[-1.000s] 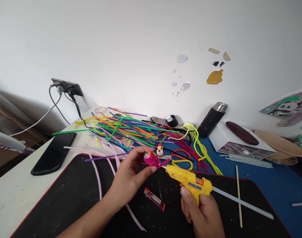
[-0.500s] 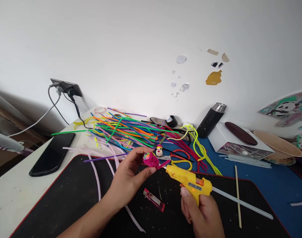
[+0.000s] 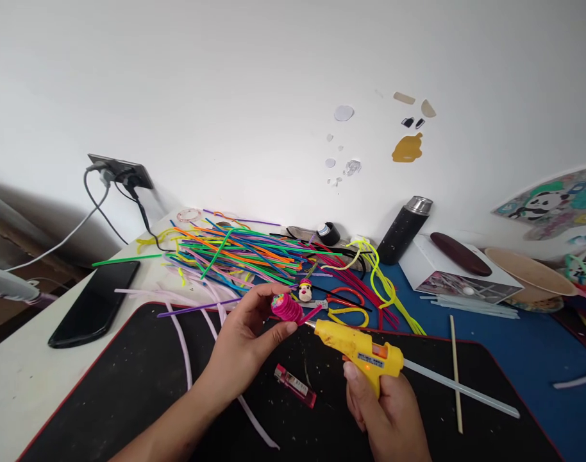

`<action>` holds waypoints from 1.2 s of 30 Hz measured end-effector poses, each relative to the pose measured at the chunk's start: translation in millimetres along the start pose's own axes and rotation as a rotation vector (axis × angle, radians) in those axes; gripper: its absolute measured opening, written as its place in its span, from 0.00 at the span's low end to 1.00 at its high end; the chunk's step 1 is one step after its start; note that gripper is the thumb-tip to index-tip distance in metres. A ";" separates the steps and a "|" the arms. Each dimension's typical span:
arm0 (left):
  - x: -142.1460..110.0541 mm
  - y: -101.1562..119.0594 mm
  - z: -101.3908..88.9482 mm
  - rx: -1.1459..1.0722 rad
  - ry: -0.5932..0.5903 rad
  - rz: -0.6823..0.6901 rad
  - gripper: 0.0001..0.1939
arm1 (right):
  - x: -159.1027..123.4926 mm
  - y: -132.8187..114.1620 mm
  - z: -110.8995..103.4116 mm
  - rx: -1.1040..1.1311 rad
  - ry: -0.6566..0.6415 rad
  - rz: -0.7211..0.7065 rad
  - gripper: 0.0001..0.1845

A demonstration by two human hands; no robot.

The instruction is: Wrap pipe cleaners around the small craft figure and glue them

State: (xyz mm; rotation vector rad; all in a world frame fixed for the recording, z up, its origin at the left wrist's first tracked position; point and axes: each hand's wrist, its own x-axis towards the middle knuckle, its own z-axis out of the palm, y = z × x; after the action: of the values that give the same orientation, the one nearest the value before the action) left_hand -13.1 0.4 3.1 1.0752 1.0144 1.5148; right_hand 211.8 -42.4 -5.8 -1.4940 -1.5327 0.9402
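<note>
Between the thumb and fingers of my left hand [image 3: 247, 337] is a small magenta coil of pipe cleaner [image 3: 288, 309], with a bit of multicolour at its upper end and a short stem sticking out to the right. My right hand [image 3: 386, 407] is wrapped round the grip of a yellow hot glue gun [image 3: 358, 346]. Its metal nozzle points left and meets the coil near the stem, though whether it touches cannot be made out. A long translucent glue stick [image 3: 461, 387] runs out of the gun's back. Just behind the coil sits a small figure head [image 3: 305, 290] with a pink and yellow top.
A pink lighter [image 3: 295, 386] and a wooden stick [image 3: 455, 372] lie on the black mat [image 3: 143, 398]. Behind are scissors [image 3: 348, 308] and heaped pipe cleaners [image 3: 240, 253]. A phone [image 3: 95, 305] is at left; a black flask [image 3: 403, 231] and white box [image 3: 461, 266] stand at right.
The whole view has shifted slightly, so most things sit a little further left. Both hands keep their holds, with the nozzle still at the coil.
</note>
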 end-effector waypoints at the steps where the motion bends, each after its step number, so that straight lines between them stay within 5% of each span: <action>1: 0.3 0.4 0.5 -0.011 0.007 -0.009 0.19 | 0.0 0.2 -0.1 0.004 -0.005 -0.001 0.36; 10: 6.6 -6.1 4.4 -0.235 0.038 -0.209 0.22 | 4.1 18.1 3.1 -0.018 -0.019 -0.098 0.31; 16: 5.6 -8.3 3.1 -0.243 0.100 -0.313 0.27 | 7.4 8.6 2.7 -0.084 0.006 -0.196 0.29; 24: 7.3 -3.8 5.7 -0.260 0.094 -0.357 0.26 | 11.3 -16.0 -1.4 -0.125 0.005 -0.219 0.26; 36: 5.9 -3.1 4.3 -0.258 0.112 -0.388 0.27 | 12.5 -12.6 -2.1 -0.114 0.006 -0.198 0.26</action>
State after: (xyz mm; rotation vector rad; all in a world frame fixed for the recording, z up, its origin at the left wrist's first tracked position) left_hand -9.0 7.1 2.2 0.5780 1.0037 1.3508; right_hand 208.4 -30.3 6.9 -1.3911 -1.7184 0.7435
